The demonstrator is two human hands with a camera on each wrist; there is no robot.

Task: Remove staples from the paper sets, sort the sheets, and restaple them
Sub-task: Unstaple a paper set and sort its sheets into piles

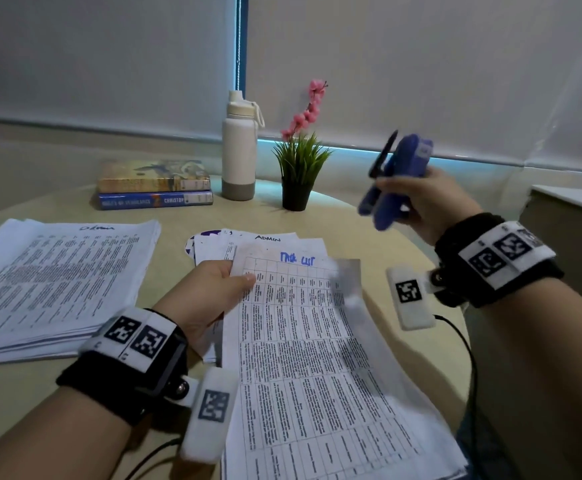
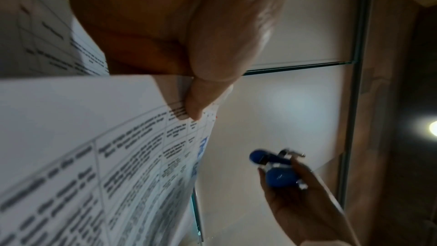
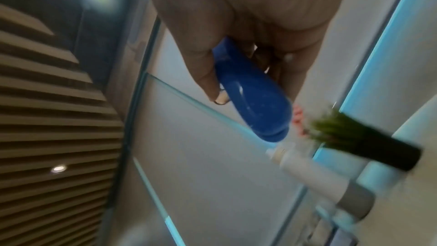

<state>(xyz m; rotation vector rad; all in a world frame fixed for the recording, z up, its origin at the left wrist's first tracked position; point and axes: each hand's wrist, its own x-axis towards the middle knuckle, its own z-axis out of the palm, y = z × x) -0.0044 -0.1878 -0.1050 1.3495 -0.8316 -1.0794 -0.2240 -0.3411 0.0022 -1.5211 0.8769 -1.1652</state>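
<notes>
A printed paper set (image 1: pixel 303 358) headed in blue ink is lifted off the table, and my left hand (image 1: pixel 213 289) pinches its top left corner, thumb on top. In the left wrist view the thumb (image 2: pixel 203 98) presses the same sheets (image 2: pixel 94 156). My right hand (image 1: pixel 421 202) is raised to the right of them and grips a blue stapler (image 1: pixel 391 178), its black part hinged away from the body. The right wrist view shows my fingers curled round the stapler (image 3: pixel 248 96). The left wrist view shows the stapler (image 2: pixel 274 167) too. More loose sheets (image 1: pixel 268 242) lie under the lifted set.
A thick paper stack (image 1: pixel 57 278) lies at the left of the round table (image 1: pixel 379 237). At the back stand two books (image 1: pixel 154 185), a white bottle (image 1: pixel 239 147) and a potted plant (image 1: pixel 300 168). A ledge (image 1: pixel 573 209) borders the right side.
</notes>
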